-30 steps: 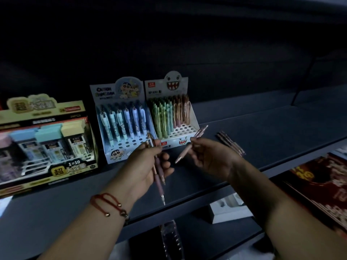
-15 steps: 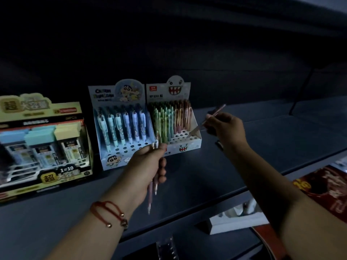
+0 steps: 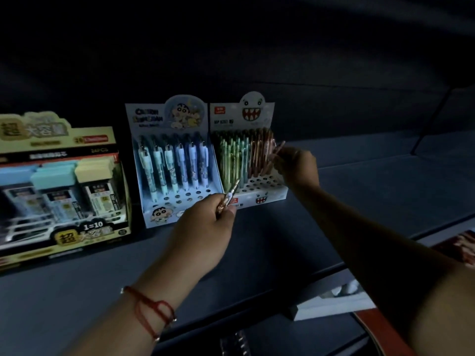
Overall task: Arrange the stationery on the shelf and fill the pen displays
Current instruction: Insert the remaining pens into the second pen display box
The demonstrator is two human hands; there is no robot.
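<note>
Head view, dim and slightly blurred. Right hand (image 3: 295,163) raised at the right edge of the monster-face pen display (image 3: 250,160), fingers curled and pinching a pinkish pen (image 3: 276,152) near its upper end. Pen's long axis steep but tilted, top leaning right and away from the box, lower end pointing down-left toward the brown-pink rows at the display's right side; tip itself lost among the standing pens, so cannot tell whether already seated in a hole. Open holes visible in the white front tray of that display, just below and left of the right hand. Left hand (image 3: 205,227) lower and nearer the camera, over the shelf (image 3: 257,253) in front of the gap between the two boxes, fingers closed round spare pens (image 3: 230,196), how many not clear; their axis slanting up-right, metal end toward the monster-face display's front left corner. Cartoon pen display (image 3: 174,163) touching the monster-face one on its left, also with bare holes along its front rows. Lead refill box (image 3: 59,186) well apart at far left.

Judged: insertion step in hand, right hand nearer the target holes by far; coming move likely a straightening of the pen toward upright and a short drop down-left into a free hole. Risk: tilted tip catching neighbouring pens.
</note>
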